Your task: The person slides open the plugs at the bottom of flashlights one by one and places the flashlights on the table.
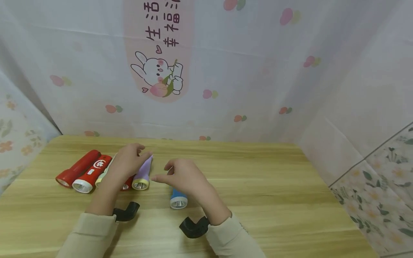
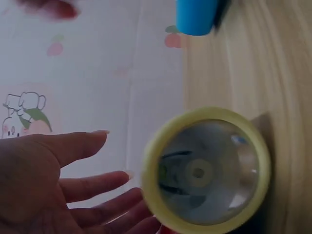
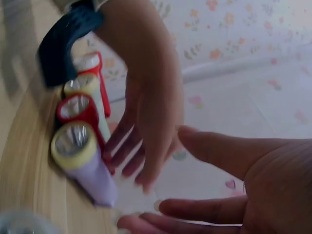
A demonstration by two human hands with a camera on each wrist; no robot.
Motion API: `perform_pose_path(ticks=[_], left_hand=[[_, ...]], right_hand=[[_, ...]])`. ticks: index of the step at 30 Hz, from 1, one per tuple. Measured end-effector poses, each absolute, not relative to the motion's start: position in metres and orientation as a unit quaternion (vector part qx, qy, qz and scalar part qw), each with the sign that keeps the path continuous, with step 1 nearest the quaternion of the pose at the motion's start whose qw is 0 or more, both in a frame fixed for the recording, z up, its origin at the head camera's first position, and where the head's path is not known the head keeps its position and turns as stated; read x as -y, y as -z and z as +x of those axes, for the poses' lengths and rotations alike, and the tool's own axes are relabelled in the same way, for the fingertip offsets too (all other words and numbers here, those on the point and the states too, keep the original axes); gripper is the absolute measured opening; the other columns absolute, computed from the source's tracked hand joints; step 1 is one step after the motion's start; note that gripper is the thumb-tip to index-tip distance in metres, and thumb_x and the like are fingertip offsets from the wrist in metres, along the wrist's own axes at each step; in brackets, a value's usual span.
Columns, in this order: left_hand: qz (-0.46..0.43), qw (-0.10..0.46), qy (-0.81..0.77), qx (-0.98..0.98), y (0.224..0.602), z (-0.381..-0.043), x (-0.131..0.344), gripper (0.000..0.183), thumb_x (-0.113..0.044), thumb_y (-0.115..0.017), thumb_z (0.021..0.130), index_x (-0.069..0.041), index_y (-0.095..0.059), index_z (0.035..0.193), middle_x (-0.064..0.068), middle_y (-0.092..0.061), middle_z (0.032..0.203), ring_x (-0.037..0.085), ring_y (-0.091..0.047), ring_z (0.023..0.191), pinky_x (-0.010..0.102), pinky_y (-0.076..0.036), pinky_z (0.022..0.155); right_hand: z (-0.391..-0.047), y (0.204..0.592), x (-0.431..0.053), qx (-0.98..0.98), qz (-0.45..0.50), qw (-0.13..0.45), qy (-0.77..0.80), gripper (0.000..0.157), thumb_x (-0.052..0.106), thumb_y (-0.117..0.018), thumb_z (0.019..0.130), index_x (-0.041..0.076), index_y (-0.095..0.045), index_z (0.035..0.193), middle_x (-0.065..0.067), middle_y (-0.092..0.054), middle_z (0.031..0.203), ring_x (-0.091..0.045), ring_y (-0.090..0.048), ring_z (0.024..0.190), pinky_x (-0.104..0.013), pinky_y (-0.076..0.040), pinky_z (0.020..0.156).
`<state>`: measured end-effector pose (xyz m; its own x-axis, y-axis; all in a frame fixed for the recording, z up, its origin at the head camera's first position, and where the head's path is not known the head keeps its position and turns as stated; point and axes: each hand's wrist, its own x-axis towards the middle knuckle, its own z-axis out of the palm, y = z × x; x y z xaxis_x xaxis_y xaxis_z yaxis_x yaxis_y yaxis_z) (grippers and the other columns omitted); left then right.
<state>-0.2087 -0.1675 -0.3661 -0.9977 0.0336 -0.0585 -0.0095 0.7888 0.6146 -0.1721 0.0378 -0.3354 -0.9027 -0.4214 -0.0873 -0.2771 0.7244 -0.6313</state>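
Note:
My left hand [image 1: 128, 163] hovers over the row of flashlights with its fingers relaxed and nothing in them. Nearest to it lies a lilac flashlight [image 1: 144, 171] with a pale yellow rim, its lens [image 2: 202, 170] large in the left wrist view. Partly hidden under the left hand and forearm are a red flashlight [image 3: 80, 108] and a pale green one [image 3: 90, 87]. My right hand [image 1: 184, 175] is above a blue flashlight [image 1: 178, 200] with a white rim, covering its back part. Its thumb and fingers are spread loosely and hold nothing.
At the left end of the row lie a plain red flashlight [image 1: 79, 167] and a red one with a white print [image 1: 93, 173]. All rest on a wood-grain table [image 1: 258, 193]. A white printed curtain [image 1: 226, 71] hangs behind its far edge.

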Motion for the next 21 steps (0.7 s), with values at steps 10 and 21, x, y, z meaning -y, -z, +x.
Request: perform_pose_path(ticks=[10, 21], left_hand=[[0.018, 0.029, -0.291, -0.956, 0.369, -0.210, 0.172, 0.060, -0.036, -0.056, 0.101, 0.010, -0.052, 0.139, 0.031, -0.065, 0.125, 0.048, -0.062, 0.118, 0.060, -0.053, 0.094], [0.040, 0.011, -0.274, -0.961, 0.377, -0.217, 0.172, 0.053, -0.023, -0.064, 0.096, 0.012, -0.054, 0.135, 0.034, -0.065, 0.123, 0.048, -0.065, 0.110, 0.059, -0.055, 0.089]], right_hand=[[-0.174, 0.345, 0.003, -0.926, -0.199, 0.119, 0.298, 0.046, 0.050, -0.078, 0.084, 0.005, -0.073, 0.088, 0.002, -0.069, 0.076, -0.007, -0.057, 0.062, -0.018, -0.041, 0.053], [-0.174, 0.368, 0.030, -0.955, -0.149, 0.081, 0.243, 0.034, 0.046, -0.081, 0.083, 0.015, -0.067, 0.085, 0.006, -0.058, 0.066, -0.008, -0.048, 0.053, -0.022, -0.038, 0.045]])
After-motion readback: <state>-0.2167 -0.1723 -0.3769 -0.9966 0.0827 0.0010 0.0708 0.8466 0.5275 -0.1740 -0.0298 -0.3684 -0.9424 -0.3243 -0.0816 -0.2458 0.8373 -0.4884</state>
